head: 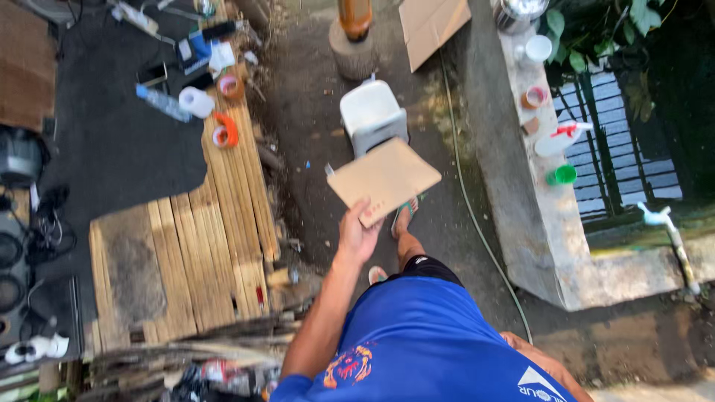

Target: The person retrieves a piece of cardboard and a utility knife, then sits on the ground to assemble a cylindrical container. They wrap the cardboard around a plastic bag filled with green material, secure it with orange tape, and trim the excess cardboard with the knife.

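Head view, looking down over a standing person in a blue shirt. The left hand (356, 237) is raised in front of the body and pinches the near corner of a flat cardboard sheet (384, 179), thumb on top, fingers beneath; the sheet hangs tilted in the air above the dirt ground (313, 149), just this side of a white plastic stool (372, 113). The right hand is hidden: only the forearm (540, 361) shows at the lower edge, so its grip cannot be told. To the left lies a slatted wooden platform (216, 246) with tape rolls (226, 131) and a water bottle (164, 103) towards its far end. A concrete ledge (514, 193) on the right carries cups and a green lid (562, 175); a hose (477, 223) runs along its foot. A one-corner pinch lets the sheet swing, so a grip nearer mid-edge, or support from the other hand, would likely steady it.
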Demonstrator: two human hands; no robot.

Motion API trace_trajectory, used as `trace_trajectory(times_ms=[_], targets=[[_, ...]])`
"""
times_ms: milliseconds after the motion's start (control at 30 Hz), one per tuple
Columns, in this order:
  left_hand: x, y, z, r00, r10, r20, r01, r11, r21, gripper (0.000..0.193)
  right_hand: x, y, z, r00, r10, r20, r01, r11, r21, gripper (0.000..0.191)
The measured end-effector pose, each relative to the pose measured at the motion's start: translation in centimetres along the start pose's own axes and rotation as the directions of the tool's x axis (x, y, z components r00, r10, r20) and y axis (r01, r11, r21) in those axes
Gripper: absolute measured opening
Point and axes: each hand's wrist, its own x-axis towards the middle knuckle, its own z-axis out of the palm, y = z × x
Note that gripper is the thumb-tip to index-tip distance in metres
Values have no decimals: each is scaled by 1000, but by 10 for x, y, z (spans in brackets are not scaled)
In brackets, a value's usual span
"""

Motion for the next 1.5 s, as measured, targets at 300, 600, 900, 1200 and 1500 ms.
trace_trajectory(times_ms=[300, 600, 900, 1200, 1500], targets=[[127, 24, -7, 977, -70, -202, 59, 996, -61, 26, 131, -239, -27, 924, 97, 369, -93, 995, -30, 22], [259, 117, 28, 964, 25, -264, -74, 981, -179, 26, 193, -345, 28, 925, 211, 315, -237, 971, 46, 62], [426, 228, 54, 973, -125, -193, 137, 989, 48, 23, 304, -456, 130, 924, 156, 350, -217, 966, 143, 59], [535, 363, 87, 988, -76, 132, 24, 934, 357, 16, 384, -581, 191, 920, 330, 210, -66, 659, -749, 19], [622, 364, 61, 999, 30, -16, -18, 863, 505, 25, 455, -738, 237, 904, -346, -253, -320, -151, -935, 18]])
